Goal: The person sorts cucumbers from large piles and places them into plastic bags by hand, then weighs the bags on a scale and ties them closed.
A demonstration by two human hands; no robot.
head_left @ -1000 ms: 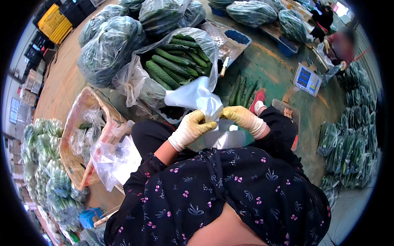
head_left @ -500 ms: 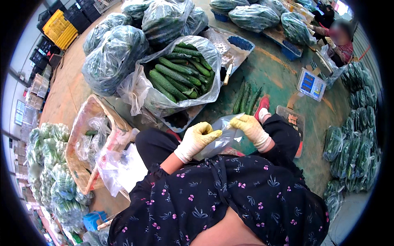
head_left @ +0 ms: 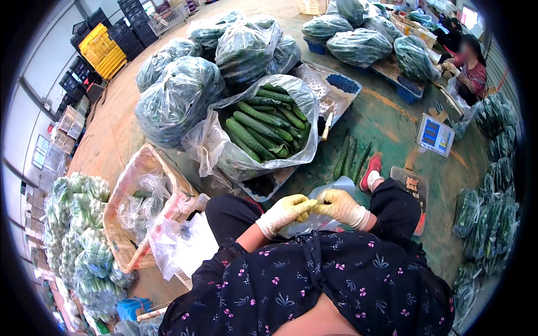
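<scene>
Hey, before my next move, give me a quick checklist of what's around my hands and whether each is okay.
1. Gloved left hand and right hand on the thin clear plastic bag: ok.
2. Its mouth open: cannot tell; the fingers hide it.
3. Large clear plastic sack of green cucumbers open on top: ok.
4. Loose long dark green cucumbers in sight, beside the red shoe: ok.
5. Pale-handled knife apart from both hands: ok.

Worn green floor (head_left: 443,190), white wall (head_left: 47,50)
</scene>
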